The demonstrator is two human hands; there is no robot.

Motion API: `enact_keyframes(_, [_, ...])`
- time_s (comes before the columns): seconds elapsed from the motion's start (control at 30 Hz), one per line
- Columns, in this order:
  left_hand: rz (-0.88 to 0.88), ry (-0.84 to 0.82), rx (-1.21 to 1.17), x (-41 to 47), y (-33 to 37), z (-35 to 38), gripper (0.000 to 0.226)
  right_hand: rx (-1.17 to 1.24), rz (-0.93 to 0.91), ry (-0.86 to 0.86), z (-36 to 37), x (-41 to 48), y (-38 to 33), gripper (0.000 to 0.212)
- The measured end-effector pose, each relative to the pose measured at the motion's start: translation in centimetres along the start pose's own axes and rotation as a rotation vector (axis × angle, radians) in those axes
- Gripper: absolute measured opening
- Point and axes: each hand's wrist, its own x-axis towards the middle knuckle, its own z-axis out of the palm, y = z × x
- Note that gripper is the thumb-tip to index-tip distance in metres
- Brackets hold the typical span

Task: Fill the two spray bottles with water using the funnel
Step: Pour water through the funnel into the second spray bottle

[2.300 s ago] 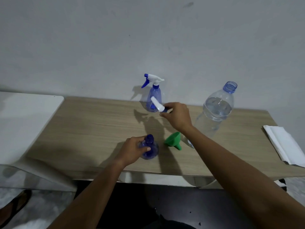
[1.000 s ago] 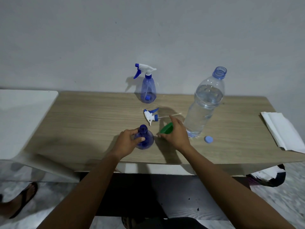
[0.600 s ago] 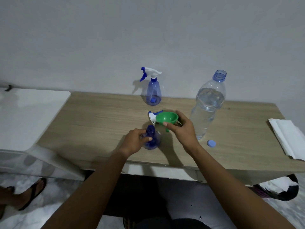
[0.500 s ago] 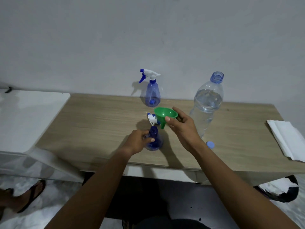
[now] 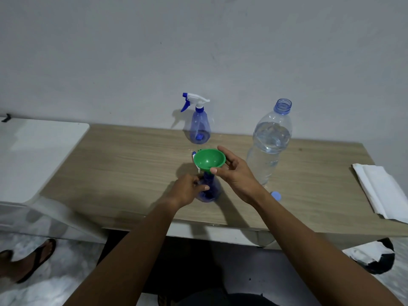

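Left hand (image 5: 187, 191): curled round the uncapped spray bottle (image 5: 210, 192), held upright on the table (image 5: 123, 173).
Funnel (image 5: 209, 161): now lowered onto the bottle's neck, rim pinched by the right hand (image 5: 236, 175).
Water bottle (image 5: 269, 142): uncapped, untouched; pouring is judged next.

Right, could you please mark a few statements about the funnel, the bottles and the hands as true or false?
1. The right hand holds the green funnel at the neck of the near spray bottle. True.
2. The far spray bottle has its trigger head off. False: the trigger head is on it.
3. The water bottle is capped. False: its mouth is open, and the blue cap lies on the table.
4. The left hand grips the near spray bottle. True.
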Motion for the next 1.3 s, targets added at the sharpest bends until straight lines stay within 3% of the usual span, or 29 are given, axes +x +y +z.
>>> enact_keyframes(0.03, [0.015,-0.006,-0.023,0.0,0.0,0.1,0.007,-0.009,-0.001,-0.017,-0.1,-0.1,0.3,0.081])
enact_keyframes(0.13, [0.024,0.019,-0.075,0.4,-0.2,0.5,0.026,-0.035,-0.021,-0.057,-0.5,-0.3,0.8,0.076])
enact_keyframes(0.27, [-0.005,0.025,-0.073,0.7,0.2,0.8,0.03,-0.135,-0.107,-0.014,-0.8,-1.2,0.5,0.084])
enact_keyframes(0.33, [-0.029,0.042,-0.088,0.7,1.1,1.0,0.029,-0.247,-0.233,0.11,-0.7,-2.3,-0.2,0.082])
enact_keyframes(0.5, [-0.07,0.086,-0.13,1.3,1.6,1.5,0.03,-0.426,-0.681,0.609,-1.3,-5.5,-2.0,0.034])
enact_keyframes(0.57, [-0.077,0.11,-0.139,1.5,1.6,1.8,0.028,-0.451,-0.754,0.787,-2.2,-5.9,-2.3,0.03])
enact_keyframes(0.7, [-0.086,0.137,-0.156,1.0,2.2,2.3,0.024,-0.449,-0.624,0.907,-3.9,-4.8,-2.6,0.063])
enact_keyframes(0.83, [-0.088,0.145,-0.154,0.9,2.7,2.4,0.026,-0.375,-0.479,0.75,-5.5,-2.9,-3.2,0.105])
enact_keyframes(0.93, [-0.091,0.151,-0.135,1.0,2.7,2.3,0.027,-0.384,-0.444,0.691,-5.7,-1.8,-3.5,0.106])
enact_keyframes(1.3, [-0.08,0.111,-0.06,0.8,2.7,1.6,0.028,-0.367,-0.414,0.754,-6.2,-0.2,-2.9,0.089])
